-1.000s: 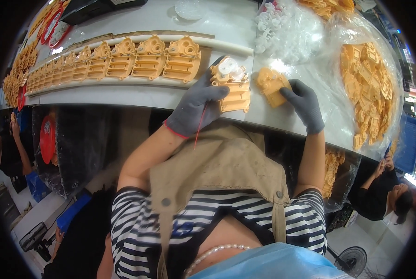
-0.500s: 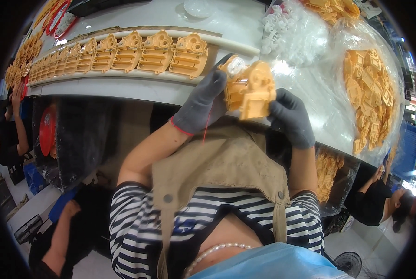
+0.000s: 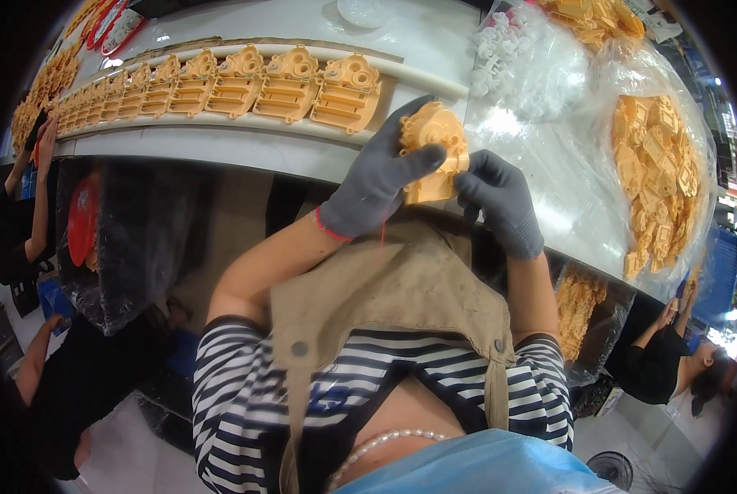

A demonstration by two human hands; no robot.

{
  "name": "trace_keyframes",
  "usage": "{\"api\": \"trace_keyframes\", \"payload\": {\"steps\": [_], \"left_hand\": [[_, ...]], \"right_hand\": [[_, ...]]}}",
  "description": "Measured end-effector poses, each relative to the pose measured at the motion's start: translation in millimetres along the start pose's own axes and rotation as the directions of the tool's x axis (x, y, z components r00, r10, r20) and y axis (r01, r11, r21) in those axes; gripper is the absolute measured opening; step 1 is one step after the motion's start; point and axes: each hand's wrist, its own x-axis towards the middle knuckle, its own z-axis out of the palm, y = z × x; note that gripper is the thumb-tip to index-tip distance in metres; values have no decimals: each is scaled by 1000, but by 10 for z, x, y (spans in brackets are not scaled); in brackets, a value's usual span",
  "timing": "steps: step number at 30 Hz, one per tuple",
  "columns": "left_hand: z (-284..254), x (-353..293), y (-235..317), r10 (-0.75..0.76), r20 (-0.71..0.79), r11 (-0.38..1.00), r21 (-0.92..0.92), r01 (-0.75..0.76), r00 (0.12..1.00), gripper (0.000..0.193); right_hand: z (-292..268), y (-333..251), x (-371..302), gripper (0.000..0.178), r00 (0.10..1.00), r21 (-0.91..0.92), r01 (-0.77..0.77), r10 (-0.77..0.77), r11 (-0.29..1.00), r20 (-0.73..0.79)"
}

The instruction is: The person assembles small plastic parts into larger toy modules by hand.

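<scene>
Casing (image 3: 432,130), yellow, is held up over the table's near edge, in front of the person's apron (image 3: 393,284). Left hand (image 3: 372,177), gloved in grey, grasps it from the left, thumb across its face. Right hand (image 3: 504,204), also gloved, has curled fingers at the casing's lower right edge; whether they grip it I cannot tell. To the left, on the table (image 3: 278,23), similar casings stand in a row (image 3: 232,84) between two white rails (image 3: 434,81). To the right lie bagged yellow parts (image 3: 656,185), with white parts (image 3: 500,56) farther back.
</scene>
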Motion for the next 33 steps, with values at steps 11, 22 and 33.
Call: {"api": "trace_keyframes", "payload": {"steps": [11,22,33], "left_hand": [[-99,-154,288,291,162,708,626,-326,943,54],[31,-320,471,482,409,375,703,-604,775,54],[-84,-248,487,463,374,379,736,-561,804,47]], "right_hand": [[353,-13,212,38,685,-135,649,-653,748,-324],[913,-403,159,60,549,-361,663,-753,656,-362],[873,-366,376,58,641,-176,654,-662,736,-387]]}}
